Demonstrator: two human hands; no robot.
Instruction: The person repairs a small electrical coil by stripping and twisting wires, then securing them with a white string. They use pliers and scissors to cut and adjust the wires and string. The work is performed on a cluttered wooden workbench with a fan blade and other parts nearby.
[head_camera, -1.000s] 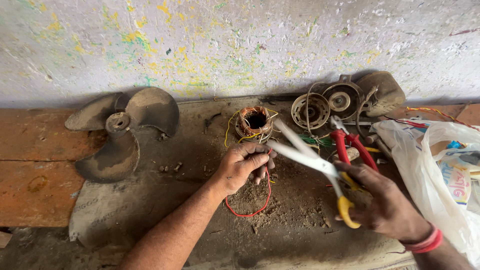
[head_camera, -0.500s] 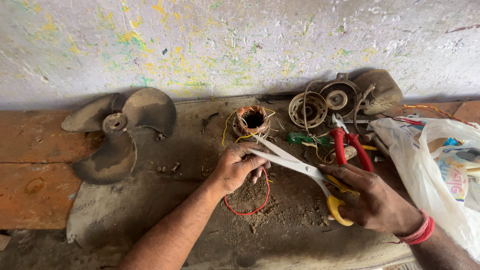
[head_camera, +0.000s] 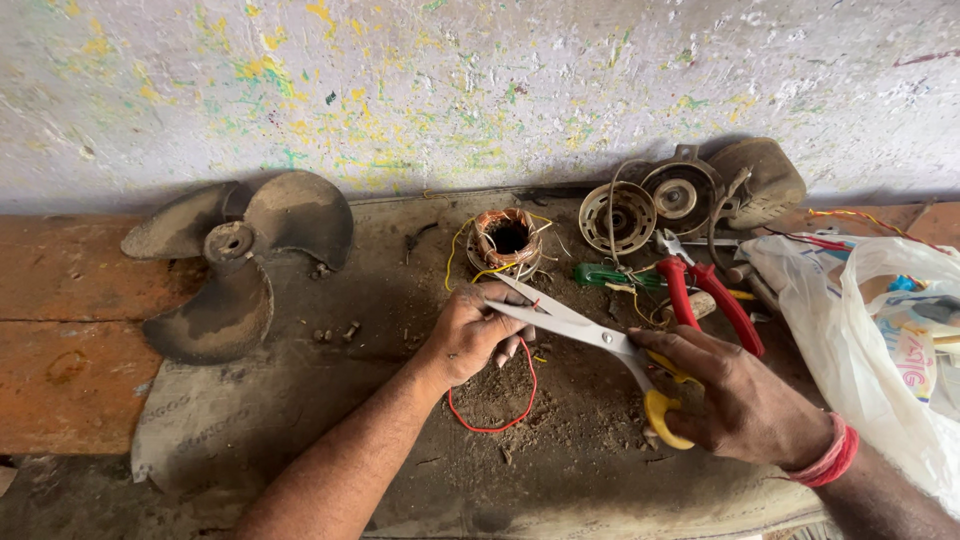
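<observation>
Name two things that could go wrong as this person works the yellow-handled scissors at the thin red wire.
1. The open blades of the yellow-handled scissors lie right beside the left hand's fingers pinching the thin red wire; a slip might nick them.
2. The copper-wound motor coil sits close behind; a tug on its leads might drag it.

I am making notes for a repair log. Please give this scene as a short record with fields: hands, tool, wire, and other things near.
left hand: left hand pinches the red wire near the scissor blades
right hand: right hand holds the scissors by the yellow handles, blades open
wire: loops on the dusty mat
behind: copper motor winding
left side: fan blade
right side: red pliers, plastic bag
</observation>
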